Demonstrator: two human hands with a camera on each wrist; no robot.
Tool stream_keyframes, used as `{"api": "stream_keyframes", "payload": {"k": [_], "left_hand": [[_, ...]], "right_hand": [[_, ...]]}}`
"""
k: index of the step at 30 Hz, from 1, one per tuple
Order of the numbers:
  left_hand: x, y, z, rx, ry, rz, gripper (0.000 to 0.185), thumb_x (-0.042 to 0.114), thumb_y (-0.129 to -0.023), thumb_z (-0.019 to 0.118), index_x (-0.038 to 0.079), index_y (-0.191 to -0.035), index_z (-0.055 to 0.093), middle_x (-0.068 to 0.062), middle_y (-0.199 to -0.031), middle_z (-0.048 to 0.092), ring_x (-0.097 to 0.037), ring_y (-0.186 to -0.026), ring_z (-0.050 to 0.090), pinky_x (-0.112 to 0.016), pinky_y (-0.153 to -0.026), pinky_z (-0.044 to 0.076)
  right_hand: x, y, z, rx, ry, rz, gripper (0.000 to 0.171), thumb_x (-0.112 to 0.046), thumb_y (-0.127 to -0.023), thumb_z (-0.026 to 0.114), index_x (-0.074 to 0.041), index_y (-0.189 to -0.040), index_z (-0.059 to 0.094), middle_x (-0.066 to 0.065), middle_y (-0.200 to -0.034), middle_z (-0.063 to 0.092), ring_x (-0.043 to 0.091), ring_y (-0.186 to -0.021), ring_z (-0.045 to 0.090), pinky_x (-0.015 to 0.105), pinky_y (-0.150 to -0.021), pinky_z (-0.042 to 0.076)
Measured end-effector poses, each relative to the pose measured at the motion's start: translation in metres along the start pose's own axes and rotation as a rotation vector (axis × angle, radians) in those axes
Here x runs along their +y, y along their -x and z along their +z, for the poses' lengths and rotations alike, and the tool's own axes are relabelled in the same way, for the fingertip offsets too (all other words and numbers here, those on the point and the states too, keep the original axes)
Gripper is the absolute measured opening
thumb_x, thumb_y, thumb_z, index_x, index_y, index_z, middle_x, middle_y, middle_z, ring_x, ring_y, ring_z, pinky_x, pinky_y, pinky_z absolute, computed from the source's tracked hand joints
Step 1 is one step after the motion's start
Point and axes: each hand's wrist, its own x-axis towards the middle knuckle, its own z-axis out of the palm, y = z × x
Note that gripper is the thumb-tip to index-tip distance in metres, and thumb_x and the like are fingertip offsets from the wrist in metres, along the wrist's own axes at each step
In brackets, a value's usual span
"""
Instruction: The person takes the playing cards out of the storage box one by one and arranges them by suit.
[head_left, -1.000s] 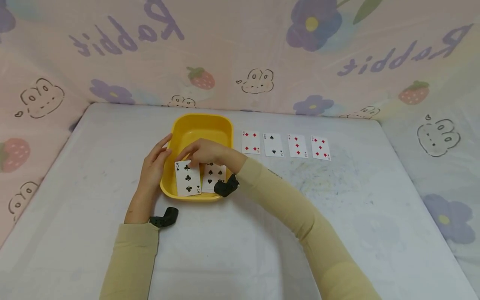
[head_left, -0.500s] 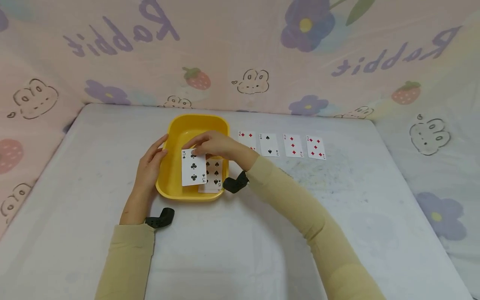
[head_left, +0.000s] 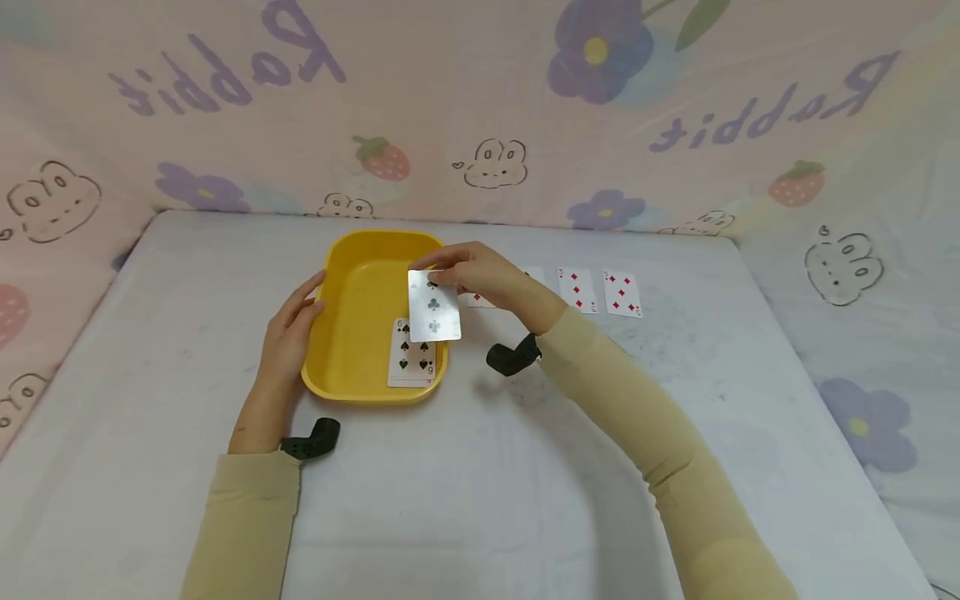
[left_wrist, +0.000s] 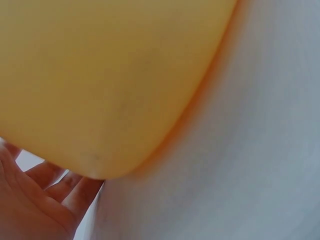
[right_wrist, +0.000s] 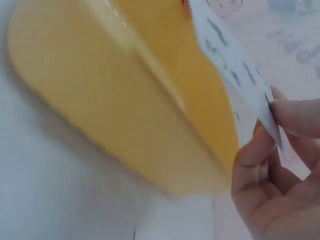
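My right hand pinches a three of clubs by its upper edge, thumb on the printed face. It hovers over the right rim of the yellow tray, and light glares off it. In the right wrist view the playing card tilts beside the tray's wall. Inside the tray's lower right lies a six of spades, partly covered by the held card, with another card's edge peeking from under it. My left hand rests along the tray's left side; its fingers reach under the wall in the left wrist view.
Right of the tray, face-up cards lie in a row: a three of diamonds and a five of diamonds in full sight. Two more are mostly hidden behind my right hand. A printed cloth walls the back of the white tabletop.
My right hand has lifted the three of clubs off the tray's floor and carried it right and away from me, over the rim. The left hand keeps its place on the tray.
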Motion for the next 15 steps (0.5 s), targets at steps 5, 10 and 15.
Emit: {"api": "stream_keyframes", "payload": {"k": [5,10,15], "left_hand": [[0.000,0.001,0.000,0.004,0.017,-0.015,0.042,0.039,-0.102,0.039,0.042,-0.144,0.040,0.003,-0.156,0.028,-0.022,-0.132,0.034,-0.044,-0.114,0.031],[-0.002,0.001,-0.001,-0.003,0.029,-0.010,0.042,0.039,-0.102,0.039,0.042,-0.144,0.040,0.003,-0.157,0.028,-0.021,-0.132,0.033,-0.043,-0.113,0.031],[-0.002,0.001,0.000,-0.015,0.033,-0.008,0.043,0.038,-0.102,0.037,0.042,-0.145,0.039,-0.003,-0.153,0.032,-0.020,-0.123,0.040,-0.039,-0.109,0.037]], "right_hand": [[0.008,0.008,-0.020,0.061,0.006,0.044,0.029,-0.012,-0.093,0.057,-0.014,-0.120,0.068,0.002,-0.118,0.059,0.016,-0.085,0.047,0.026,-0.068,0.036],[0.016,0.018,-0.039,0.111,0.010,0.089,0.029,-0.013,-0.095,0.056,-0.016,-0.122,0.067,0.002,-0.127,0.057,0.019,-0.096,0.048,0.038,-0.085,0.040],[0.030,0.026,-0.061,0.159,-0.007,0.125,0.031,-0.013,-0.096,0.054,-0.016,-0.124,0.065,0.001,-0.133,0.055,0.020,-0.103,0.051,0.038,-0.094,0.040]]}}
